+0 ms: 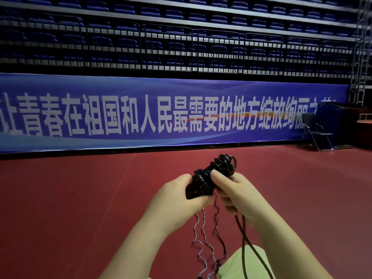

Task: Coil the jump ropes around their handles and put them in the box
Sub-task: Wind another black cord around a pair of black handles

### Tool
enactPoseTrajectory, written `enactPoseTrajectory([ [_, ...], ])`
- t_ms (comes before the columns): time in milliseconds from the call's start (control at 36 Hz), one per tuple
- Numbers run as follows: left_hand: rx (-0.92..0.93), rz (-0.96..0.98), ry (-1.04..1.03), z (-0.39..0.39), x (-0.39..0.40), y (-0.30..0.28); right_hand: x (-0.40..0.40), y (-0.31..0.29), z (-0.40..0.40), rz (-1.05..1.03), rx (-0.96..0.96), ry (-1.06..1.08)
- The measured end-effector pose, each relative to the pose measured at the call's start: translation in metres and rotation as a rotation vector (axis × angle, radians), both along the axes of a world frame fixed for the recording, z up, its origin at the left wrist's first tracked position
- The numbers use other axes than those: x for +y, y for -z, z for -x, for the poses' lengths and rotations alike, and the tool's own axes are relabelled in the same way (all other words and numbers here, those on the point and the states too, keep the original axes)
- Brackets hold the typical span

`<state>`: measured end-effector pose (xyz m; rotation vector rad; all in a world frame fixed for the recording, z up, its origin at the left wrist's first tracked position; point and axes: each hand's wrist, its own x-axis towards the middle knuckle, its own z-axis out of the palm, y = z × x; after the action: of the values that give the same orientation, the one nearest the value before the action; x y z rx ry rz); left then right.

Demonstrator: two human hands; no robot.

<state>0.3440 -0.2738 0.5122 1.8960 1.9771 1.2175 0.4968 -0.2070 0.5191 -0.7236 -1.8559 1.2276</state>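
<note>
A black jump rope (pixel 213 174) is wound in many loops around its black handles, held up in front of me over the red floor. My left hand (pixel 177 196) grips the lower end of the handles. My right hand (pixel 233 194) holds the coil from the right, thumb pressed on the loops, fingers curled round the loose rope. The free black rope end (pixel 247 244) hangs from my right hand past my knee. Thin wavy cords (pixel 201 238) dangle below the bundle. No box is in view.
Red sports floor (pixel 80 198) stretches all around. A long blue banner (pixel 161 113) with white characters lines the far wall below folded blue seating. A folding chair (pixel 316 131) stands at the far right. My light green trouser leg (pixel 245 264) shows at the bottom.
</note>
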Motion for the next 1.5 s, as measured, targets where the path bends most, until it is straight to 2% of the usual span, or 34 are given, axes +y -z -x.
enactPoseTrajectory([
  [111, -0.377, 0.242, 0.448, 0.009, -0.001, 0.003, -0.001, -0.003, -0.005, -0.011, 0.058, -0.003],
  [194, -0.723, 0.422, 0.763, 0.013, -0.005, 0.009, -0.004, -0.004, -0.006, -0.072, 0.019, -0.050],
  [250, -0.822, 0.456, 0.847, 0.012, -0.006, 0.011, -0.007, -0.006, -0.005, -0.101, -0.001, -0.105],
  [306, -0.874, 0.408, 0.796, 0.009, -0.006, 0.012, -0.008, -0.008, -0.004, -0.118, -0.010, -0.123],
  [389, -0.861, 0.325, 0.619, 0.001, -0.007, 0.007, -0.006, -0.010, -0.003, -0.090, -0.033, -0.119],
  [472, -0.768, 0.259, 0.457, -0.004, -0.007, 0.004, 0.000, -0.007, -0.001, -0.014, -0.071, -0.112],
  [639, -0.503, 0.108, 0.262, -0.002, 0.005, 0.015, 0.007, 0.002, 0.001, 0.042, -0.147, -0.081],
  [750, -0.223, -0.027, 0.077, 0.005, 0.008, 0.016, 0.010, 0.005, 0.004, 0.041, -0.190, -0.023],
  [1028, 0.089, -0.025, -0.104, 0.004, 0.006, 0.012, 0.007, 0.007, 0.008, 0.033, -0.219, 0.023],
  [1139, 0.020, -0.039, -0.093, 0.002, 0.004, 0.015, 0.002, 0.006, 0.009, 0.035, -0.124, -0.002],
  [1250, -0.079, 0.009, -0.052, 0.004, 0.006, 0.015, 0.001, 0.004, 0.007, -0.082, -0.046, -0.072],
  [1389, -0.312, 0.198, 0.355, 0.011, -0.001, 0.008, -0.002, 0.003, 0.005, -0.134, -0.015, -0.128],
  [1500, -0.650, 0.392, 0.773, 0.023, -0.007, 0.012, 0.004, 0.011, 0.000, -0.034, 0.053, -0.250],
])
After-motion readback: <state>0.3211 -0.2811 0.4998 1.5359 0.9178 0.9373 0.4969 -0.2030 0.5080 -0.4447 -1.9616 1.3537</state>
